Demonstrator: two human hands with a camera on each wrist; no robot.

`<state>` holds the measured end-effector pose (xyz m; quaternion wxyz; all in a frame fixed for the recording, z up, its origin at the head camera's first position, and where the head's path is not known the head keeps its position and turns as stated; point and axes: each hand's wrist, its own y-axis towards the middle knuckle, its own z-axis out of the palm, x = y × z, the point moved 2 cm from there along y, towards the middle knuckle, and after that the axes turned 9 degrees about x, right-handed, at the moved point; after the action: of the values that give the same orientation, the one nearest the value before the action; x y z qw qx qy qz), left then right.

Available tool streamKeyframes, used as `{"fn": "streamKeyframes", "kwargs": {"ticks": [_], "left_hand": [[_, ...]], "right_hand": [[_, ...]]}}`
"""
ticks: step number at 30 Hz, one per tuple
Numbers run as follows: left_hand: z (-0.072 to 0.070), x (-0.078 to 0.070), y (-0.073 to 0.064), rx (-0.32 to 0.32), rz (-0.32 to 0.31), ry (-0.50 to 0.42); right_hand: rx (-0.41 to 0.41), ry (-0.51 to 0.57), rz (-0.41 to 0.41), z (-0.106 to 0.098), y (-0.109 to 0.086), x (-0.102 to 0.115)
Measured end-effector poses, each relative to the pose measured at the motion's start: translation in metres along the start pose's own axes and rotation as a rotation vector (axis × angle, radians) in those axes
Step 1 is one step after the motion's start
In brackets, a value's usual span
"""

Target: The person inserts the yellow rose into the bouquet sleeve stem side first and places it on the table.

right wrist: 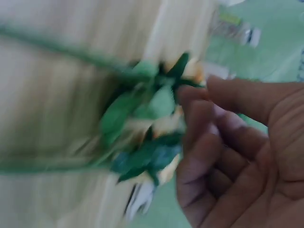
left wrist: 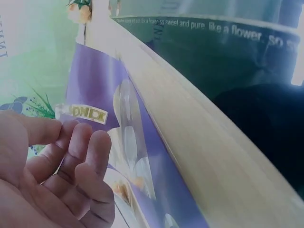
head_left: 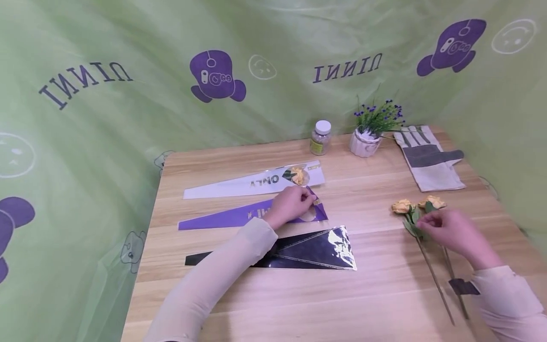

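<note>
A purple flower sleeve point(head_left: 226, 216) lies on the table, and my left hand point(head_left: 291, 205) pinches its wide end near the gold-lettered label point(left wrist: 88, 114). Above it is a white flower sleeve point(head_left: 222, 189) with a yellow rose point(head_left: 297, 176) showing at its round window. Below lies a black flower sleeve point(head_left: 307, 249), partly covered by my left forearm. At the right, two yellow artificial roses point(head_left: 403, 206) lie with their stems towards me. My right hand point(head_left: 455, 232) is over their leaves point(right wrist: 161, 102), fingers loosely bent; blur hides any contact.
A white-capped jar point(head_left: 320, 138) and a small pot of purple flowers point(head_left: 365, 144) stand at the back. A grey and white work glove point(head_left: 431, 161) lies at the back right. Green printed cloth point(head_left: 282, 28) hangs around the wooden table point(head_left: 299, 304).
</note>
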<state>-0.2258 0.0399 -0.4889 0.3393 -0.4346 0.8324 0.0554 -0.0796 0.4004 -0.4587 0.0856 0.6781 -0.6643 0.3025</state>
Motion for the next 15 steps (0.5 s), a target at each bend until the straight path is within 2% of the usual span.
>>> {"fn": "streamKeyframes", "kwargs": {"ticks": [5,15], "left_hand": [[0.0,-0.002,0.0,0.007,-0.001,0.005],[-0.002,-0.005,-0.003,0.001,-0.004,0.036]], "right_hand": [[0.091,-0.038,0.034,0.008,-0.001,-0.014],[0.074,-0.074,0.029,0.015,0.01,-0.014]]}}
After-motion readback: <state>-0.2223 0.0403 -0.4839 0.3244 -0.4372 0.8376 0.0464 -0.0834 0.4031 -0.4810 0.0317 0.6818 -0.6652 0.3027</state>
